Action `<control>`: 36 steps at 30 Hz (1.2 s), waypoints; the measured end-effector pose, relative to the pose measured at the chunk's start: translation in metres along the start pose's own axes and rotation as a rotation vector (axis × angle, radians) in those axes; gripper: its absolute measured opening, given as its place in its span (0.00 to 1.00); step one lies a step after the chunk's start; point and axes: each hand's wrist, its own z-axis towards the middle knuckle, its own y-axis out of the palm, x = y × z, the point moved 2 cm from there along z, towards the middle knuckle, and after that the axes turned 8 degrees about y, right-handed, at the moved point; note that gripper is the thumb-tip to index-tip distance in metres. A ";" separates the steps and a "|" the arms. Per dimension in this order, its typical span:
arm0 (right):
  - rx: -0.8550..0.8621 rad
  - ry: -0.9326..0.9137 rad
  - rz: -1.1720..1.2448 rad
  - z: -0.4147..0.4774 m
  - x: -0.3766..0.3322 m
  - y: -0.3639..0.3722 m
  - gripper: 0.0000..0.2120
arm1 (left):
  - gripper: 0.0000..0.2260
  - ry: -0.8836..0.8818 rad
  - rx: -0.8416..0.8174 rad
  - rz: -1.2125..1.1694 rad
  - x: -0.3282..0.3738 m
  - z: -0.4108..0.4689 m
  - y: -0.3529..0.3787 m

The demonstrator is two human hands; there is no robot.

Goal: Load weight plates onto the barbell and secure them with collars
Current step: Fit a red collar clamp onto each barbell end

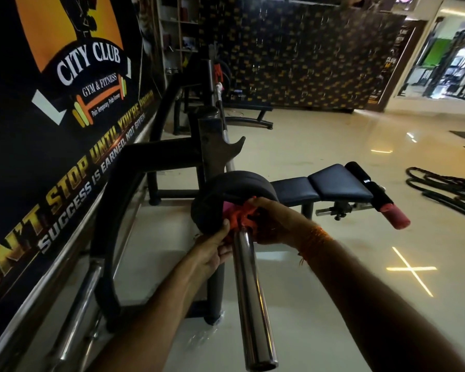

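Note:
The chrome barbell sleeve (249, 299) points toward me from the bench rack. Black weight plates (226, 189) sit on the sleeve against its inner end. Pressed against the outer plate is an orange collar (240, 217) that wraps the sleeve. My left hand (212, 251) grips the collar from the lower left. From the right, my right hand (271, 224) holds the collar, fingers curled over its top. An orange thread band circles my right wrist. The far end of the bar (218, 89) shows a white and orange collar.
A black decline bench (330, 186) with a red-tipped roller (395, 216) stands right of the plates. The rack's black frame (156, 162) and a wall banner (65, 103) are at left. Battle ropes (446, 191) lie on the glossy floor at right.

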 end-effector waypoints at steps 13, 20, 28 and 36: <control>-0.296 -0.048 0.302 0.006 0.021 -0.011 0.18 | 0.24 -0.060 -0.034 0.043 0.013 0.012 0.001; -0.233 -0.013 0.418 0.027 0.037 -0.020 0.20 | 0.25 -0.084 -0.012 0.021 0.008 0.011 -0.001; -0.153 0.000 0.447 0.020 0.039 -0.016 0.16 | 0.21 -0.083 0.008 0.088 0.016 0.003 0.009; 0.102 -0.139 0.268 -0.009 0.041 -0.001 0.20 | 0.30 0.026 0.068 0.358 0.025 -0.020 0.012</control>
